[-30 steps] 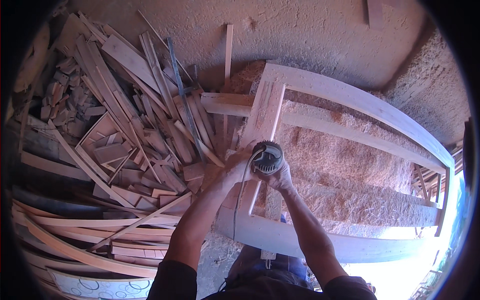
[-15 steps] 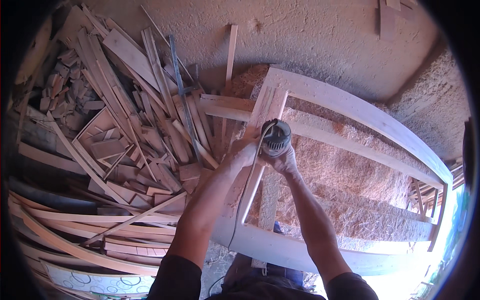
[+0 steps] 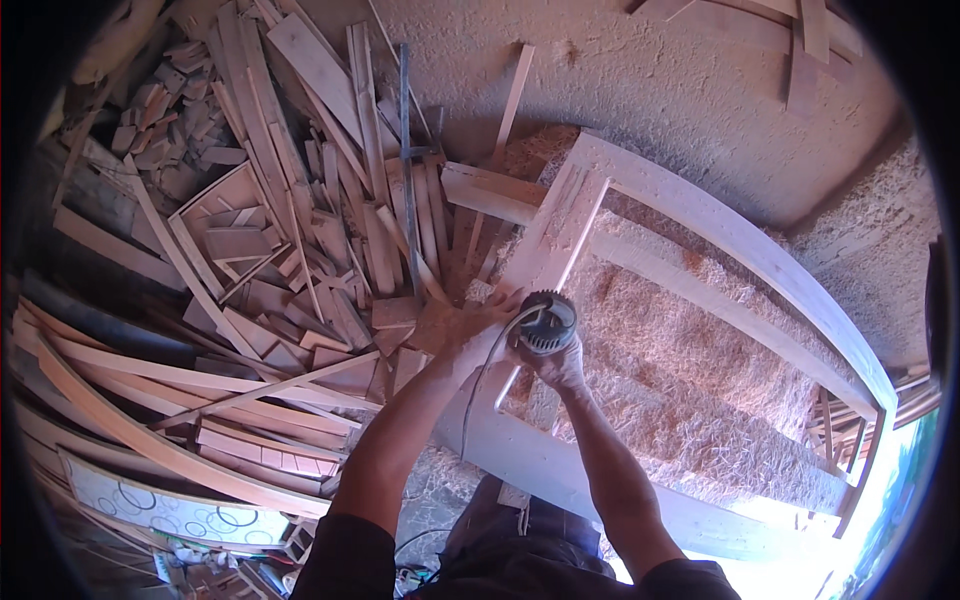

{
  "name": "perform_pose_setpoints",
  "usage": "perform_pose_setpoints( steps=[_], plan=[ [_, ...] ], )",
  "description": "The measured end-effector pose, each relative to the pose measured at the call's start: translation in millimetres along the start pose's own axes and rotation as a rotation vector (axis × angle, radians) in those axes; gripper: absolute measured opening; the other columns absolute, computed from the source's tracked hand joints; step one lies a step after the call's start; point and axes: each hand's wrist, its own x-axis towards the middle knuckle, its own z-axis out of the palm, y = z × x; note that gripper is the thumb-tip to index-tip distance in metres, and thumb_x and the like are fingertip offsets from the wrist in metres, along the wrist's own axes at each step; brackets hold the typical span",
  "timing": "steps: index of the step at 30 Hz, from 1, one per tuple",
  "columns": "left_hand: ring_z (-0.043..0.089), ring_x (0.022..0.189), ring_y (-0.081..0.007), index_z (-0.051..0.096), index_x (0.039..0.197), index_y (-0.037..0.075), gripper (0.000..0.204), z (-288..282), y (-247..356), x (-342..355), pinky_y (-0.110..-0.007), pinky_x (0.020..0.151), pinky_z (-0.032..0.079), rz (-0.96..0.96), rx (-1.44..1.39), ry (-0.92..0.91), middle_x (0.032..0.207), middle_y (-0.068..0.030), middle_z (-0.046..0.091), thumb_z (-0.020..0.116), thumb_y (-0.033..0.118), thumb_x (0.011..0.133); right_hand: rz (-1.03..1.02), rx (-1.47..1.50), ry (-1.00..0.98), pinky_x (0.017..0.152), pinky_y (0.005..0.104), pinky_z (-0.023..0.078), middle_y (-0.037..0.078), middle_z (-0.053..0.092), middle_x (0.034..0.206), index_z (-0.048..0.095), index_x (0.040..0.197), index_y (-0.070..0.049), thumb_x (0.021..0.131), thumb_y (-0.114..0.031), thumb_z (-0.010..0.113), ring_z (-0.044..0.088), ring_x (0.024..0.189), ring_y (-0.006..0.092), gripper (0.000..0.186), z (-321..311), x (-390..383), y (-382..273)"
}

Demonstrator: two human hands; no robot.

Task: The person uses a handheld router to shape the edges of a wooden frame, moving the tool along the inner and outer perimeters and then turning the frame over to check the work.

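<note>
At frame centre, one round power sander [image 3: 546, 322] sits on one pale wooden frame [image 3: 740, 250], on the upright rail whose long axis runs from lower centre toward upper right. The left hand [image 3: 470, 335] wraps the sander's left side; the right hand [image 3: 560, 365] grips beneath it. One scrap-wood pile [image 3: 260, 250] crowds the left; sawdust [image 3: 680, 400] lies open to the right.
</note>
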Motion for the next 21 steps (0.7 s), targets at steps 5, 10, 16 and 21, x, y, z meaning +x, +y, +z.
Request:
perform_pose_setpoints(
  steps=[5,10,16,21],
  plan=[
    [0.045,0.146,-0.0295,0.054,0.147,0.013,0.077,6,6,-45,-0.046,0.126,0.027,0.076,0.074,0.031,0.154,-0.0079,0.051,0.08,0.024,0.075,-0.013,0.027,0.006,0.099,0.0337,0.054,0.008,0.069,0.127,0.057,0.136,-0.006,0.067,-0.024,0.099,0.067,0.115,0.0183,0.083,19,-37,13],
    [0.048,0.141,-0.0313,0.057,0.142,0.014,0.071,-10,10,-35,-0.048,0.122,0.033,-0.008,0.056,0.017,0.145,-0.0091,0.056,0.081,0.026,0.076,0.048,0.15,-0.022,0.101,0.032,0.054,0.004,0.067,0.13,0.053,0.141,-0.009,0.072,-0.016,0.096,0.066,0.115,0.016,0.081,16,-25,11],
    [0.05,0.14,-0.0268,0.064,0.129,0.024,0.047,-3,-1,50,-0.055,0.116,0.038,-0.055,0.027,0.036,0.138,-0.002,0.06,0.075,0.027,0.084,0.053,0.173,0.038,0.101,0.0303,0.054,0.001,0.065,0.131,0.051,0.141,-0.009,0.076,-0.006,0.092,0.064,0.115,0.0138,0.076,-33,47,40],
    [0.05,0.138,-0.0255,0.066,0.122,0.026,0.041,43,-38,94,-0.058,0.118,0.034,-0.091,-0.022,0.151,0.128,-0.0007,0.062,0.073,0.031,0.083,-0.008,0.234,0.002,0.098,0.0303,0.054,0.002,0.068,0.126,0.056,0.136,-0.007,0.076,-0.004,0.091,0.066,0.11,0.0129,0.069,-52,85,51]
  ],
)
